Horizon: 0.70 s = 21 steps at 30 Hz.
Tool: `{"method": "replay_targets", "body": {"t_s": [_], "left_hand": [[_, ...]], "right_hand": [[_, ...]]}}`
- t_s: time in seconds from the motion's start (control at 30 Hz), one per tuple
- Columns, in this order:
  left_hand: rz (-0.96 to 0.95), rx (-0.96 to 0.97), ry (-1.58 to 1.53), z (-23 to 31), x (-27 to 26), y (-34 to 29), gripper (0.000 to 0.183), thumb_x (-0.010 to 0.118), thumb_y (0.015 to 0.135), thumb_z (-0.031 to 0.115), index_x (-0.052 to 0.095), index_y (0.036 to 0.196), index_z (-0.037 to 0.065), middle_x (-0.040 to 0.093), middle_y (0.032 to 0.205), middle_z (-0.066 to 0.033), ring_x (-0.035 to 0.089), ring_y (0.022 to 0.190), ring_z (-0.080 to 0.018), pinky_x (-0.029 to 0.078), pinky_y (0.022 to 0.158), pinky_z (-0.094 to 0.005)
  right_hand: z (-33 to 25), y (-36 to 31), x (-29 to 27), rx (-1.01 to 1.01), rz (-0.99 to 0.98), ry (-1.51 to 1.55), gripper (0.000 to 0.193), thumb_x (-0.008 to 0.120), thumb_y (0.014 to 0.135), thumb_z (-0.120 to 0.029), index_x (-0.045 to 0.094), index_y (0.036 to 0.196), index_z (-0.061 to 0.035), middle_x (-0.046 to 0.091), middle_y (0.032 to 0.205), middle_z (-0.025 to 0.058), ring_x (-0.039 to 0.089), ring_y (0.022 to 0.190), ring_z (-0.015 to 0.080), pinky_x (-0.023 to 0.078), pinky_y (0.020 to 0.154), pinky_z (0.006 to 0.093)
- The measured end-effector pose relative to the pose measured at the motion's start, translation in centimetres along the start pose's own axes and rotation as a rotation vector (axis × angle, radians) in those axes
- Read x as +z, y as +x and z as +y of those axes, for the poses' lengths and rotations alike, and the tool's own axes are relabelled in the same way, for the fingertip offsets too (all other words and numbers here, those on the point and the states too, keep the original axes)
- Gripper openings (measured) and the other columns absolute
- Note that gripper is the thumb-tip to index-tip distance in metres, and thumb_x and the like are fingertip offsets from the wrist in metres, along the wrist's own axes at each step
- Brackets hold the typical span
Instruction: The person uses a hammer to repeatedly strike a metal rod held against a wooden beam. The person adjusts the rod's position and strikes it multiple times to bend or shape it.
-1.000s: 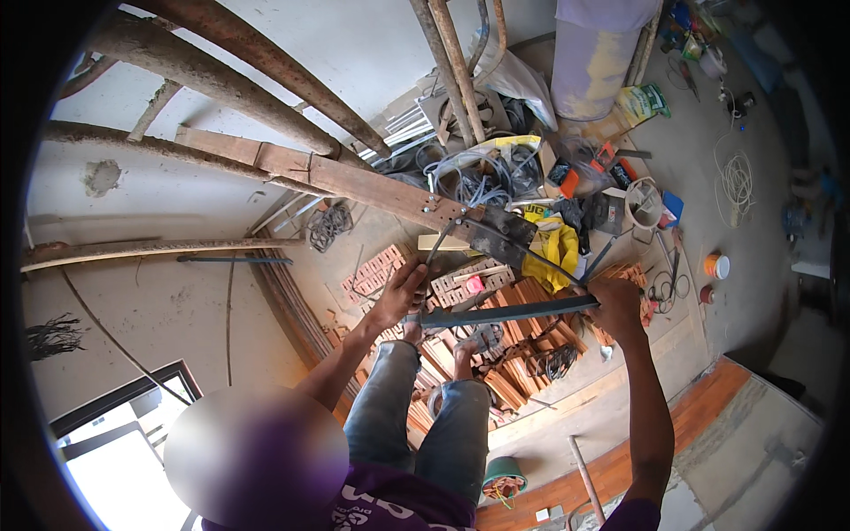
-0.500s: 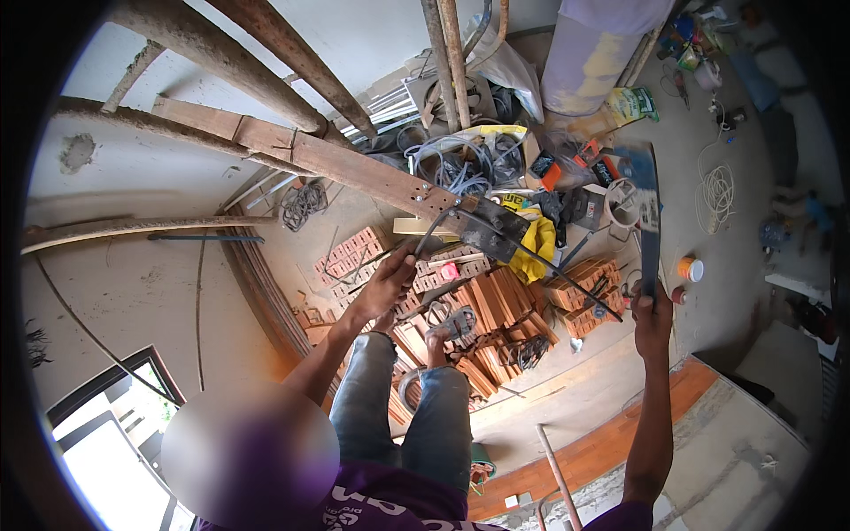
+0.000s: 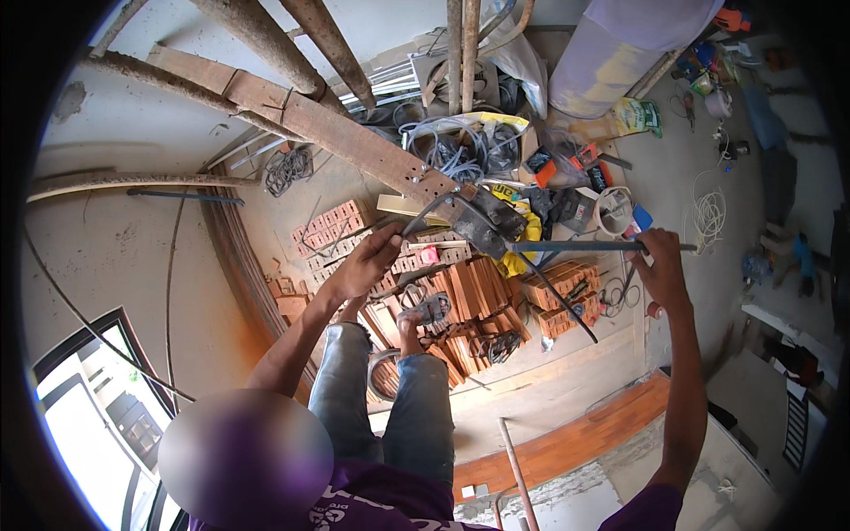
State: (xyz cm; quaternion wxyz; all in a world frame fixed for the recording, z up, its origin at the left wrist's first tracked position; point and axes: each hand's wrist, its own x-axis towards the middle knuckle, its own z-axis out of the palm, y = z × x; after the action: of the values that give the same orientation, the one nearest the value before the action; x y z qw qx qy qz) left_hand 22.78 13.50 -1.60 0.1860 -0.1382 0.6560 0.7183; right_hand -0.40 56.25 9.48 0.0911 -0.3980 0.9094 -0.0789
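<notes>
Head view: left hand (image 3: pixel 361 265) closed around a thin bent metal rod (image 3: pixel 423 215) beside the dark metal tool head (image 3: pixel 485 228) on the brown wooden plank (image 3: pixel 310 119). Right hand (image 3: pixel 660 265) wrapped shut on the long grey steel bar (image 3: pixel 602 246). Risk, judged: the bar slipping loose and dropping onto the stacked red bricks (image 3: pixel 460 292) far below.

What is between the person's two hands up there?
In the head view, a dark metal clamp fixed on the wooden plank lies between the left hand and the right hand, whose grip holds a long metal bar reaching the clamp.
</notes>
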Motion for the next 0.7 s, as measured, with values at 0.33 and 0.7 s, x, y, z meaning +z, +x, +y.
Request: {"method": "replay_targets", "body": {"t_s": [0.33, 0.7], "left_hand": [[0.095, -0.011, 0.117, 1.2, 1.0, -0.3, 0.038, 0.041, 0.104, 0.036, 0.058, 0.121, 0.006, 0.039, 0.066, 0.0062, 0.035, 0.057, -0.0049, 0.029, 0.051, -0.0221], [0.102, -0.037, 0.097, 1.4, 1.1, -0.4, 0.038, 0.042, 0.104, 0.029, 0.055, 0.127, 0.003, 0.055, 0.103, -0.0072, 0.049, 0.096, -0.0163, 0.037, 0.085, -0.0301]], "right_hand": [[3.0, 12.3, -1.3, -0.399, -0.1, -0.098, 0.043, 0.074, 0.075, -0.037, 0.059, 0.093, 0.0001, 0.052, 0.087, 0.0141, 0.048, 0.089, 0.0324, 0.036, 0.088, 0.0425], [1.0, 17.1, -2.6, -0.538, -0.193, -0.179, 0.046, 0.071, 0.077, -0.045, 0.063, 0.094, -0.0029, 0.052, 0.079, 0.0087, 0.05, 0.085, 0.0268, 0.037, 0.086, 0.0382]]}}
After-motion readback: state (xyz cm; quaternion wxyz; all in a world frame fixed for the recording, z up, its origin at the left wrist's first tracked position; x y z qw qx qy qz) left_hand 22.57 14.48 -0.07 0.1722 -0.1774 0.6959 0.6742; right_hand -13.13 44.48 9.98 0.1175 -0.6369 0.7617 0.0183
